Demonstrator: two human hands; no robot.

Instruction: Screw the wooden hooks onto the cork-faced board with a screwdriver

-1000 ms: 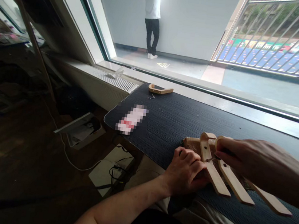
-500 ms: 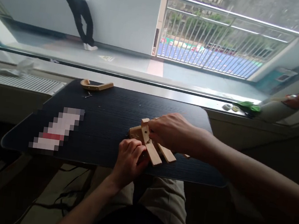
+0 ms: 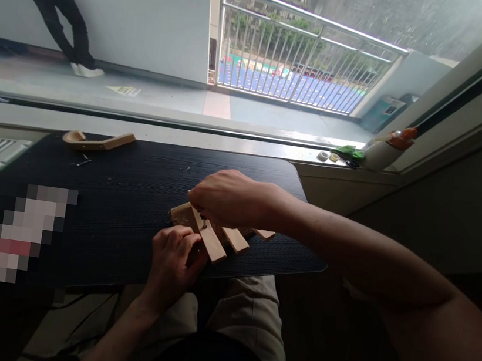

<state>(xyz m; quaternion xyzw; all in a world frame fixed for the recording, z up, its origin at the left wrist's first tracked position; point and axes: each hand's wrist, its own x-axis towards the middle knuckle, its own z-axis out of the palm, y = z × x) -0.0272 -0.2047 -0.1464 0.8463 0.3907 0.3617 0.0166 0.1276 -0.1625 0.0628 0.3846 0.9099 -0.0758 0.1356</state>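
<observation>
On the dark table a wooden piece with several slats (image 3: pixel 213 244) lies under both my hands. My left hand (image 3: pixel 174 254) grips its near left side, fingers curled over the edge and thumb low beside the nearest slat. From above, my right hand (image 3: pixel 234 198) is closed over the upper end of that slat, and its fingertips point down. Just below those fingers a small metal part (image 3: pixel 204 223), like a screw, stands at the slat's surface. Whatever the right fingers pinch is hidden behind the hand.
A curved wooden piece (image 3: pixel 99 143) lies at the table's (image 3: pixel 120 188) far left, with small metal screws (image 3: pixel 85 160) near it. A blurred-out sheet (image 3: pixel 15 239) is at left. Tape rolls (image 3: pixel 323 156), a green cloth (image 3: pixel 349 152) and a bottle (image 3: pixel 382 154) stand on the sill. A person (image 3: pixel 63 9) is beyond the window.
The view has swung to the right, so everything sits further left. My right hand now covers more of the slat's upper end. My left hand keeps its hold.
</observation>
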